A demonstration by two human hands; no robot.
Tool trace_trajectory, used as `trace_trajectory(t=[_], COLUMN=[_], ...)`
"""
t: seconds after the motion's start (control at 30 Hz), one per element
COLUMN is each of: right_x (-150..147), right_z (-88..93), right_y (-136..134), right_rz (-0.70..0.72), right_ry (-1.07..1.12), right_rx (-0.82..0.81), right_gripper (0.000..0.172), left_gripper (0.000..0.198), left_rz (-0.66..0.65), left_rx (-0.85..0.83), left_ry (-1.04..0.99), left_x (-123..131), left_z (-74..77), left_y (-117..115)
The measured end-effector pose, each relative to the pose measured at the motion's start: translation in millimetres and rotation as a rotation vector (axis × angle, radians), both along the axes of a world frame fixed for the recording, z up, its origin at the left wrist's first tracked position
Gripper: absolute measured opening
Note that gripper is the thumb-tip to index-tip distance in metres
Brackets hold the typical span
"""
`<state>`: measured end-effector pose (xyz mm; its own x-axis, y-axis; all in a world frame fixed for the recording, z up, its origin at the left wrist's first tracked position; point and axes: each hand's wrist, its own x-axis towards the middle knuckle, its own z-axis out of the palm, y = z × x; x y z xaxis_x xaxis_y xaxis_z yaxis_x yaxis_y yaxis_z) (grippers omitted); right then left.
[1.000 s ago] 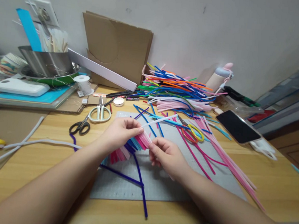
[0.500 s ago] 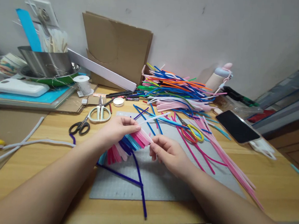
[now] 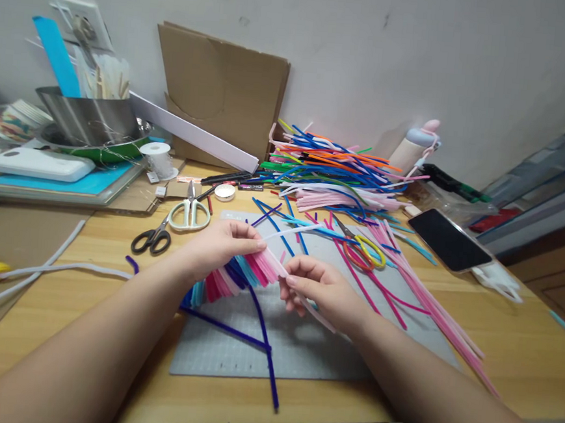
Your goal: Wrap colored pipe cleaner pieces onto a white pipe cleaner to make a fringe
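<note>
My left hand pinches a fan of short pipe-cleaner pieces in pink, blue and purple, held just above the grey cutting mat. A white pipe cleaner runs from its fingertips up to the right. My right hand is closed on a pale pink pipe cleaner at the fan's right end. A long purple pipe cleaner lies bent on the mat under the hands.
A heap of coloured pipe cleaners sits at the back. Scissors lie around: black, mint, yellow-handled. A phone is at the right, cardboard leans on the wall, a metal bowl stands left.
My right hand slid a little lower and left along the pale pink pipe cleaner, which now pokes out below it. The fan in my left hand shifted slightly left.
</note>
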<state>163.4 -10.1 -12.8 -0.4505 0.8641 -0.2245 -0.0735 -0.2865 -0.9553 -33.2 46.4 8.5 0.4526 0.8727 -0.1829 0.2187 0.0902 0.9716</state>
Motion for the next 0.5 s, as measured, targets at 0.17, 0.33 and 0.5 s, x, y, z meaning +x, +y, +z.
trace_trajectory(t=[0.17, 0.33, 0.5], right_x=[-1.5, -3.6, -2.8], right_z=[-1.5, -5.8, -7.3], right_y=[-0.5, -1.0, -1.6], right_rz=[-0.007, 0.005, 0.027], right_ry=[-0.063, -0.121, -0.126], right_rx=[0.029, 0.078, 0.078], right_gripper=[0.022, 0.021, 0.022], left_gripper=[0.025, 0.025, 0.026], left_rz=[0.000, 0.013, -0.014], left_rx=[0.031, 0.027, 0.046], left_ry=[0.013, -0.029, -0.002], left_x=[1.9, 5.6, 5.0], left_z=[-1.7, -6.7, -9.1], left_y=[-0.7, -1.3, -0.2])
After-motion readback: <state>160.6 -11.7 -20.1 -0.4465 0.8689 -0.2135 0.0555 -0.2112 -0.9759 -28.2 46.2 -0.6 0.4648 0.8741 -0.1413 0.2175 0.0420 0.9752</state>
